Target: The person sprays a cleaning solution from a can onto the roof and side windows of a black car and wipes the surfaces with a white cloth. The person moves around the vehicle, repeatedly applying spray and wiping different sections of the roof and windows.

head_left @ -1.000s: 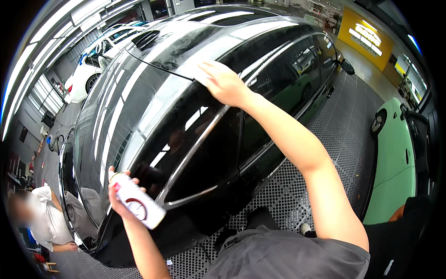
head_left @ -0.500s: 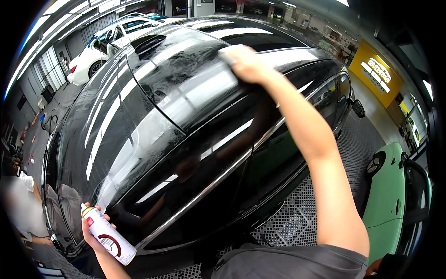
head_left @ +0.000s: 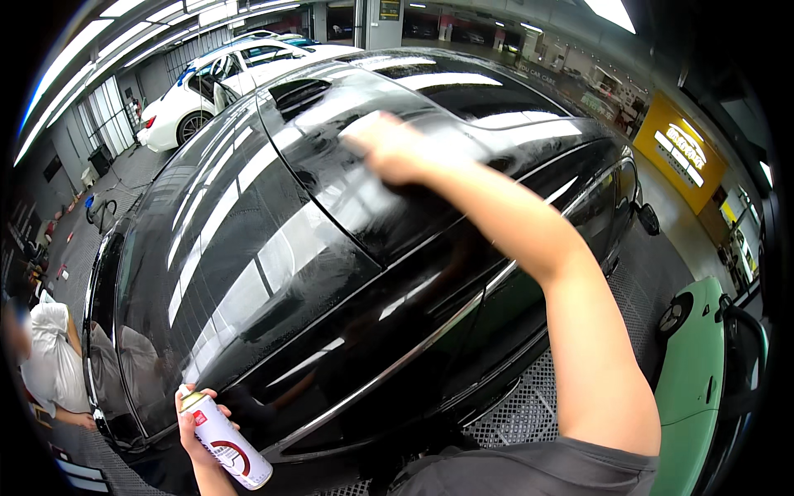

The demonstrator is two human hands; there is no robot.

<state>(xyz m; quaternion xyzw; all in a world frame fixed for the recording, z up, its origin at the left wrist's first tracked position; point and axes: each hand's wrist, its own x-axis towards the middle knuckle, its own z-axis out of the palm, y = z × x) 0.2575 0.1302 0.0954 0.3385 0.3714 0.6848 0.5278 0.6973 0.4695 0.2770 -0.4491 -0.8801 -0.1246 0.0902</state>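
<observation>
A glossy black car roof (head_left: 447, 186) stretches across the middle, with hazy pale smears on its surface and a dark seam beside the glass (head_left: 223, 248). My right hand (head_left: 393, 149), blurred by motion, presses onto the roof just right of that seam. Under its fingertips is a pale cloth (head_left: 361, 126), too smeared to make out fully. At lower left, beside the car's side edge, my left hand (head_left: 190, 430) is wrapped round a white spray can (head_left: 230, 442) with a yellowish top and a dark red ring printed on it. The can leans, nozzle up.
A person in white (head_left: 54, 351) stands by the car's left end. Behind is a white car (head_left: 186, 112) with an open door. A green car (head_left: 691, 372) is at right, near the black car's side mirror (head_left: 648, 219). Perforated floor tiles (head_left: 521, 405) lie below.
My right hand has swept left along the roof toward the seam with the cloth. My left hand still holds the spray can. The whole view has shifted slightly.
</observation>
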